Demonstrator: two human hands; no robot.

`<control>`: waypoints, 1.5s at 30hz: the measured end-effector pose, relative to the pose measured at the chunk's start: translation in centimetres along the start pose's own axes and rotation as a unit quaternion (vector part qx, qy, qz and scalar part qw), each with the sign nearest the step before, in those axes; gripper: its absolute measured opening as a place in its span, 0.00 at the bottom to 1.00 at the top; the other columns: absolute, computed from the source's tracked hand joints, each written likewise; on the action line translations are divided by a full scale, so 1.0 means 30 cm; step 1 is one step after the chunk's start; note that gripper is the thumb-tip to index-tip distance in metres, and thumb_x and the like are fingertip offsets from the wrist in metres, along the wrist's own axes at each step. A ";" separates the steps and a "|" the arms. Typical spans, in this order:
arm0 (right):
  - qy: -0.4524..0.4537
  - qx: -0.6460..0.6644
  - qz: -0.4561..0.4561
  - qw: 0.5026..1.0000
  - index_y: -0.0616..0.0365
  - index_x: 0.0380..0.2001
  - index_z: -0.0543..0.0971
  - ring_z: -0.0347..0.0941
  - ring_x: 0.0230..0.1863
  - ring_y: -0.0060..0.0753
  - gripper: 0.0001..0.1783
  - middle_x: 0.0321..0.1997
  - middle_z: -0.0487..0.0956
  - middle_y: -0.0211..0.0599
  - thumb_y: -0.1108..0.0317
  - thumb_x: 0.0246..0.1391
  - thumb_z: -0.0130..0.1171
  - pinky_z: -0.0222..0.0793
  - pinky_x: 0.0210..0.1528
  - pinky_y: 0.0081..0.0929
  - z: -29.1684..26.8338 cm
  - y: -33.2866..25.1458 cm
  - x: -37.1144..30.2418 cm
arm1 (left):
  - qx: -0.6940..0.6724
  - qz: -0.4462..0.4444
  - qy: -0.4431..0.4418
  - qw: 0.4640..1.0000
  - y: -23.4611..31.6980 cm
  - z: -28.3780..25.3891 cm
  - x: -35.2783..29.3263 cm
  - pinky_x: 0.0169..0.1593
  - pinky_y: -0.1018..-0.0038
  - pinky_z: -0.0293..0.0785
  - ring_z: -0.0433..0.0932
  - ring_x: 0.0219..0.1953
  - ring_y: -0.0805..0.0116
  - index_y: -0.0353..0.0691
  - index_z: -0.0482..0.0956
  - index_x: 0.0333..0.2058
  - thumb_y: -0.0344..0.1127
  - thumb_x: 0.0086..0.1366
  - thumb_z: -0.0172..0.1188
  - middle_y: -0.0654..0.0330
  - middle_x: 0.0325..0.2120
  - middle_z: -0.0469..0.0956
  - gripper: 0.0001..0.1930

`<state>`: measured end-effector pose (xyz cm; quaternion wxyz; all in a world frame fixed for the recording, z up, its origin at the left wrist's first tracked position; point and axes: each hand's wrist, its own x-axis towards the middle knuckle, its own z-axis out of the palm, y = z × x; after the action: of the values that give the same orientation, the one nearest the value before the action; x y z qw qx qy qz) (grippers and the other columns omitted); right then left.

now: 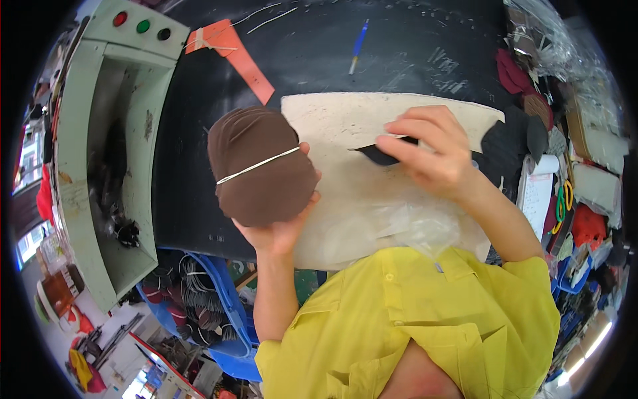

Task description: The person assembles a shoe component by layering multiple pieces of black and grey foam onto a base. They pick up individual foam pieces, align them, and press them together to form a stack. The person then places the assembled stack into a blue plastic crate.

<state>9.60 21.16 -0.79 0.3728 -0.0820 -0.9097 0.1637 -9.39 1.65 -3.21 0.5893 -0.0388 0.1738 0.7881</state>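
Holds a banded brown stack from below in the left hand, gripped round its lower right edge; pinches a black piece in the right hand, jutting left beyond the grip.

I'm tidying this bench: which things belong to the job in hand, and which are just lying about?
Likely in use:
banded brown stack, in the left hand
black piece, in the right hand
pale board

Seemingly lying about:
blue pen
orange pieces
notepad
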 end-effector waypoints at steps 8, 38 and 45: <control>0.031 0.328 0.507 0.797 0.65 0.37 0.80 0.71 0.30 0.10 0.08 0.30 0.79 0.23 0.71 0.57 0.62 0.68 0.33 0.12 -0.051 0.033 -0.048 | 0.855 0.265 0.076 0.439 -0.021 0.067 -0.021 0.58 0.64 0.66 0.67 0.57 0.49 0.34 0.57 0.65 0.42 0.42 0.74 0.46 0.57 0.65 0.52; -0.164 0.012 0.146 0.975 0.58 0.28 0.80 0.76 0.31 0.40 0.08 0.26 0.78 0.36 0.74 0.40 0.67 0.71 0.33 0.33 0.187 -0.196 -0.023 | 0.217 0.093 -0.058 0.970 0.100 0.035 -0.016 0.57 0.66 0.70 0.76 0.51 0.65 0.35 0.72 0.51 0.26 0.68 0.52 0.56 0.49 0.77 0.14; -0.048 0.003 0.110 0.993 0.56 0.25 0.80 0.74 0.31 0.35 0.05 0.24 0.75 0.31 0.72 0.40 0.64 0.68 0.34 0.30 0.198 -0.232 -0.011 | 0.315 0.113 -0.052 0.941 0.129 0.013 -0.004 0.56 0.66 0.72 0.78 0.48 0.66 0.38 0.74 0.51 0.24 0.66 0.54 0.56 0.47 0.78 0.14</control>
<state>5.46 13.17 -2.49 0.3086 -0.1727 -0.9113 0.2108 -12.95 0.71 -1.92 0.4867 0.2094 0.3853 0.7555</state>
